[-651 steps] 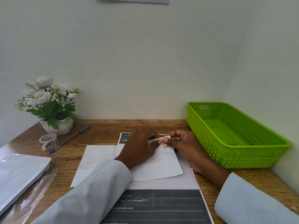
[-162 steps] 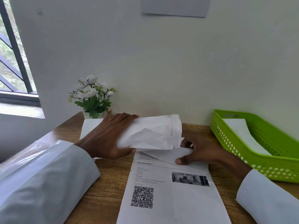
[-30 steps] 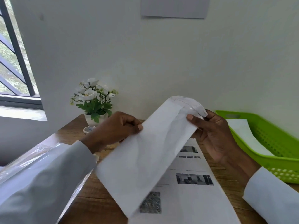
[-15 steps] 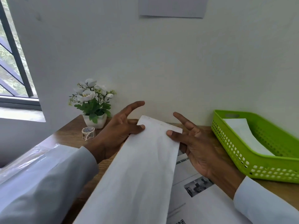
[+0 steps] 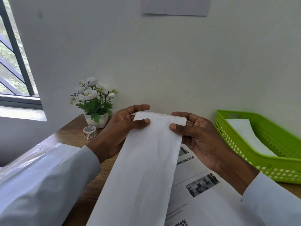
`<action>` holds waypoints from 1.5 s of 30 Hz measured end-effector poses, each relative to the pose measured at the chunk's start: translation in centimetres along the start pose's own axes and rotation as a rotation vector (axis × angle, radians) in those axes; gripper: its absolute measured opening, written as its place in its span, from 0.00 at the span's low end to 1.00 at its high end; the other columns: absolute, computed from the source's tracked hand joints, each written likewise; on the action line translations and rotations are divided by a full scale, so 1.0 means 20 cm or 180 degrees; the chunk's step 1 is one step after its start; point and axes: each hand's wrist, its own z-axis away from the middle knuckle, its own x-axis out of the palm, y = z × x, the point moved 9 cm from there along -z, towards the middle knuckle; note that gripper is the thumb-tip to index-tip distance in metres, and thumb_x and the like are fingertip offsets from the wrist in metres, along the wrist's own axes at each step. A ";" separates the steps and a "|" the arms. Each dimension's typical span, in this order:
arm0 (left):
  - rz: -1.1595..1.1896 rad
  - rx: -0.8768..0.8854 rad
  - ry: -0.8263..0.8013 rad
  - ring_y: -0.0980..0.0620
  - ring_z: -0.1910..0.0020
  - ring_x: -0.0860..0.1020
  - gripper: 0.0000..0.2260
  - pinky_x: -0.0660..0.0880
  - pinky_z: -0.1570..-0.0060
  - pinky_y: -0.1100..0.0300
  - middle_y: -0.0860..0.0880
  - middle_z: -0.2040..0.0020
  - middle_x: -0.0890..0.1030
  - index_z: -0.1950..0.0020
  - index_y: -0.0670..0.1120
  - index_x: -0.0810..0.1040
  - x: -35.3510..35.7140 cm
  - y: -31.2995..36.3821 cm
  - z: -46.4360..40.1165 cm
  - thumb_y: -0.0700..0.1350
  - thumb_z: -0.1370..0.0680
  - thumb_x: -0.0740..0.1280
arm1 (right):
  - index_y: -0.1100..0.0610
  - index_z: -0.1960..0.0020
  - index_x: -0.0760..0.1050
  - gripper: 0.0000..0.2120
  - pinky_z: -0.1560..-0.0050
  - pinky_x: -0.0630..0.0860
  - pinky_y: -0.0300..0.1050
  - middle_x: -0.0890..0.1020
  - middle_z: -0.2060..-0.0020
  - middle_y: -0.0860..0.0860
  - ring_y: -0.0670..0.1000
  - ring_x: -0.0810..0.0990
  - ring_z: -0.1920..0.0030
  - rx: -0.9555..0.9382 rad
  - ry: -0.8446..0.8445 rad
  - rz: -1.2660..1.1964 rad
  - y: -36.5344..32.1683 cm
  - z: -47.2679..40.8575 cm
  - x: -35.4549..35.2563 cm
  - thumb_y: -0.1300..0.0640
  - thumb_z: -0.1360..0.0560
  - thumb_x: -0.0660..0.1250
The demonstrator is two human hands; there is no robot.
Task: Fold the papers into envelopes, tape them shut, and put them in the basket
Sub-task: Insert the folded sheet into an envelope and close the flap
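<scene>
I hold a long white folded paper [image 5: 143, 168] above the desk, its far end raised toward the wall. My left hand [image 5: 118, 129] pinches that end's left corner, thumb on top. My right hand [image 5: 197, 136] pinches the right corner in the same way. The far edge is turned over in a narrow flap. A roll of patterned tape [image 5: 89, 131] stands on the desk to the left of my left hand. The green basket [image 5: 276, 167] sits at the right and holds one white folded paper [image 5: 249, 137].
A printed sheet [image 5: 200, 193] with photos and a QR code lies on the wooden desk under the held paper. A white pot of artificial flowers [image 5: 96, 101] stands by the wall. Clear plastic wrapping [image 5: 32, 154] lies at the left edge, below a window.
Both hands have closed their spread fingers onto the paper's far corners. The far edge now shows a narrow flap turned over. The paper has stayed in about the same place.
</scene>
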 end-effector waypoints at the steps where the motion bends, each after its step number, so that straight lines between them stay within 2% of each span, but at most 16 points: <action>1: 0.0011 0.0016 0.0011 0.44 0.55 0.83 0.24 0.82 0.56 0.53 0.40 0.49 0.83 0.37 0.45 0.77 0.00 0.00 0.00 0.36 0.33 0.71 | 0.62 0.41 0.78 0.24 0.58 0.82 0.44 0.86 0.49 0.59 0.56 0.86 0.52 -0.0008 -0.0013 0.0009 0.00 0.00 0.00 0.65 0.36 0.75; 5: -0.0048 0.0098 0.0108 0.46 0.58 0.83 0.23 0.82 0.57 0.54 0.44 0.53 0.85 0.38 0.45 0.77 0.00 0.01 -0.01 0.36 0.32 0.71 | 0.63 0.41 0.78 0.20 0.55 0.83 0.45 0.86 0.48 0.58 0.57 0.86 0.49 -0.0038 -0.0049 0.0109 0.00 0.00 0.01 0.67 0.32 0.73; 9: -0.0176 0.0174 0.0277 0.45 0.60 0.83 0.15 0.82 0.60 0.54 0.43 0.54 0.85 0.42 0.45 0.78 -0.02 0.00 -0.02 0.36 0.28 0.71 | 0.64 0.42 0.80 0.15 0.56 0.83 0.46 0.86 0.49 0.57 0.57 0.86 0.49 -0.0070 0.0019 0.0299 0.02 0.01 0.00 0.67 0.28 0.72; 13: -0.0456 0.0314 0.0346 0.44 0.58 0.83 0.07 0.81 0.56 0.51 0.40 0.54 0.85 0.50 0.44 0.81 -0.04 -0.01 -0.02 0.39 0.27 0.72 | 0.63 0.45 0.81 0.12 0.59 0.81 0.44 0.87 0.52 0.57 0.56 0.86 0.52 -0.0071 0.0094 0.0514 0.04 0.01 -0.01 0.65 0.28 0.72; 16: -0.0779 0.0457 0.0367 0.46 0.59 0.82 0.06 0.80 0.55 0.51 0.43 0.57 0.85 0.54 0.43 0.81 -0.03 -0.02 -0.02 0.40 0.29 0.73 | 0.61 0.50 0.83 0.09 0.55 0.82 0.48 0.87 0.54 0.57 0.59 0.86 0.53 -0.0278 0.0306 0.0897 0.02 0.01 -0.05 0.64 0.30 0.75; 20: -0.1361 0.0787 0.0337 0.53 0.63 0.82 0.03 0.79 0.63 0.58 0.46 0.62 0.85 0.59 0.43 0.82 0.02 0.00 -0.02 0.41 0.29 0.75 | 0.55 0.53 0.85 0.07 0.53 0.82 0.47 0.87 0.56 0.50 0.51 0.85 0.54 -0.0682 0.0351 0.1656 -0.04 0.02 -0.03 0.60 0.31 0.77; 24: -0.1720 0.1034 0.0148 0.56 0.65 0.81 0.05 0.77 0.66 0.62 0.47 0.63 0.85 0.60 0.43 0.84 0.10 0.01 0.00 0.44 0.29 0.75 | 0.53 0.54 0.86 0.05 0.52 0.81 0.45 0.88 0.58 0.47 0.47 0.86 0.55 -0.0883 0.0225 0.1946 -0.04 0.04 0.05 0.57 0.30 0.77; 27: -0.1550 0.1030 0.0117 0.57 0.68 0.78 0.07 0.74 0.67 0.63 0.47 0.66 0.84 0.62 0.40 0.82 0.09 0.01 0.00 0.43 0.29 0.75 | 0.52 0.55 0.86 0.03 0.53 0.81 0.45 0.88 0.59 0.47 0.47 0.85 0.57 -0.0839 0.0234 0.1971 -0.03 0.03 0.05 0.58 0.29 0.76; 30: -0.1233 0.0909 0.0101 0.53 0.66 0.79 0.11 0.74 0.66 0.61 0.44 0.65 0.83 0.62 0.37 0.81 0.06 0.00 -0.02 0.45 0.30 0.74 | 0.54 0.58 0.86 0.01 0.55 0.79 0.45 0.87 0.62 0.49 0.47 0.84 0.61 -0.0659 0.0258 0.1767 -0.02 0.02 0.02 0.59 0.29 0.76; 33: -0.1144 0.0829 0.0117 0.51 0.65 0.78 0.14 0.75 0.65 0.60 0.43 0.64 0.82 0.61 0.36 0.80 0.03 0.00 -0.03 0.47 0.31 0.74 | 0.55 0.58 0.85 0.00 0.60 0.79 0.42 0.87 0.63 0.50 0.46 0.83 0.63 -0.0532 0.0243 0.1742 -0.01 0.01 -0.01 0.59 0.29 0.76; 36: -0.1032 0.0756 0.0142 0.53 0.67 0.77 0.10 0.73 0.67 0.64 0.47 0.67 0.81 0.62 0.38 0.79 0.01 -0.01 -0.03 0.45 0.28 0.72 | 0.57 0.58 0.85 0.01 0.59 0.79 0.39 0.87 0.62 0.51 0.46 0.83 0.63 -0.0468 0.0233 0.1727 0.00 0.00 -0.04 0.60 0.29 0.76; 38: -0.0968 0.0709 0.0194 0.54 0.67 0.78 0.09 0.73 0.68 0.65 0.47 0.67 0.81 0.62 0.38 0.79 -0.01 -0.02 -0.04 0.43 0.27 0.71 | 0.59 0.57 0.85 0.02 0.55 0.80 0.44 0.87 0.61 0.53 0.49 0.84 0.60 -0.0410 0.0268 0.1686 0.01 -0.01 -0.06 0.61 0.29 0.76; 41: -0.0902 0.0639 0.0289 0.51 0.66 0.77 0.09 0.74 0.67 0.63 0.45 0.65 0.80 0.61 0.38 0.79 -0.04 -0.02 -0.05 0.43 0.26 0.71 | 0.58 0.58 0.85 0.03 0.48 0.81 0.60 0.87 0.60 0.56 0.62 0.85 0.54 -0.0335 0.0295 0.1659 0.03 -0.03 -0.09 0.59 0.29 0.76; 42: -0.0875 0.0602 0.0315 0.51 0.65 0.76 0.09 0.73 0.67 0.63 0.45 0.65 0.79 0.61 0.38 0.79 -0.05 -0.02 -0.06 0.43 0.25 0.70 | 0.58 0.58 0.85 0.04 0.48 0.80 0.62 0.87 0.60 0.57 0.64 0.84 0.53 -0.0313 0.0293 0.1651 0.03 -0.03 -0.10 0.58 0.30 0.76; 45: -0.0797 0.0499 0.0371 0.51 0.66 0.76 0.09 0.72 0.66 0.63 0.44 0.64 0.79 0.58 0.38 0.80 -0.07 -0.04 -0.06 0.44 0.24 0.70 | 0.60 0.58 0.84 0.06 0.52 0.81 0.58 0.87 0.60 0.58 0.56 0.83 0.59 -0.0247 0.0311 0.1630 0.03 -0.02 -0.11 0.56 0.30 0.77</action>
